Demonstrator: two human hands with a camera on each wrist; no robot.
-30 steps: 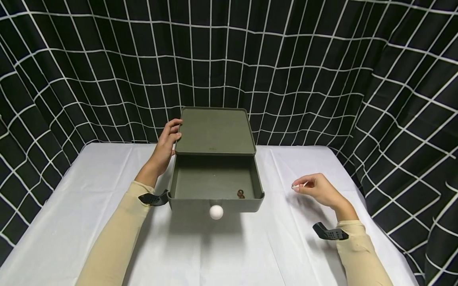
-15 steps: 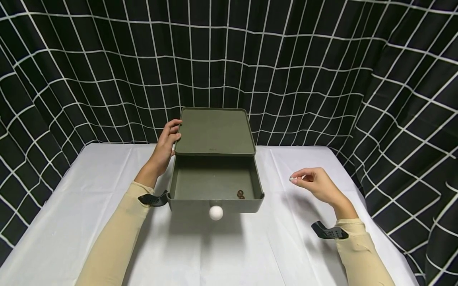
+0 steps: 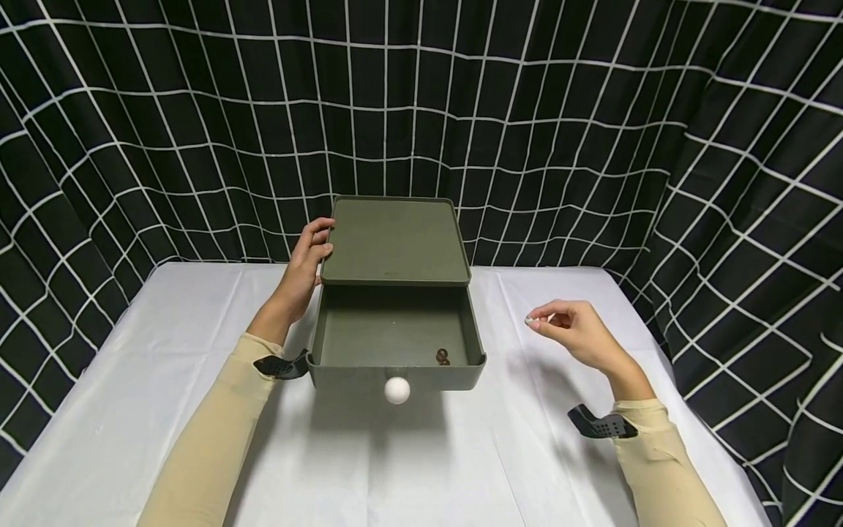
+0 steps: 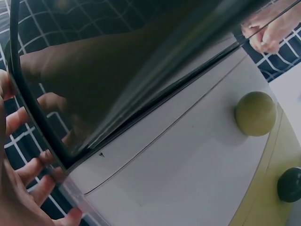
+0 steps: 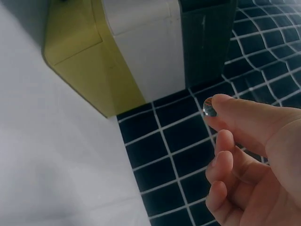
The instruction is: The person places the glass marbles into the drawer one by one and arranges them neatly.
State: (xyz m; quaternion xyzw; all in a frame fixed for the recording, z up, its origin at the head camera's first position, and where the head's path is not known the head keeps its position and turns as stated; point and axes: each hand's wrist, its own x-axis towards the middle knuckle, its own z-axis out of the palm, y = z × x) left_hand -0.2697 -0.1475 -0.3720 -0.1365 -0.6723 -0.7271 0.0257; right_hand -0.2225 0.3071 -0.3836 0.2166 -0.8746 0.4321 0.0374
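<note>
A dark green drawer (image 3: 375, 337) stands pulled out of the drawer unit (image 3: 398, 241), and its white round knob (image 3: 397, 390) faces me. Two small brown marbles (image 3: 442, 356) lie together in its front right corner. My left hand (image 3: 298, 271) rests against the unit's left side with spread fingers, fingertips at the top edge. To the right of the drawer, above the table, my right hand (image 3: 581, 335) pinches a small clear marble (image 5: 209, 108) between thumb and forefinger. Its other fingers curl loosely in the right wrist view.
Below the open drawer, the unit has a white drawer (image 4: 183, 155) with a yellow-green knob (image 4: 255, 113) and a yellow drawer (image 4: 263, 193) with a dark knob (image 4: 290, 184). White cloth (image 3: 527, 454) covers the table. A black gridded curtain (image 3: 408, 95) hangs behind.
My right hand has moved a little leftward and away from me, carrying the clear marble closer to the drawer. The left hand, drawer and brown marbles have stayed in place.
</note>
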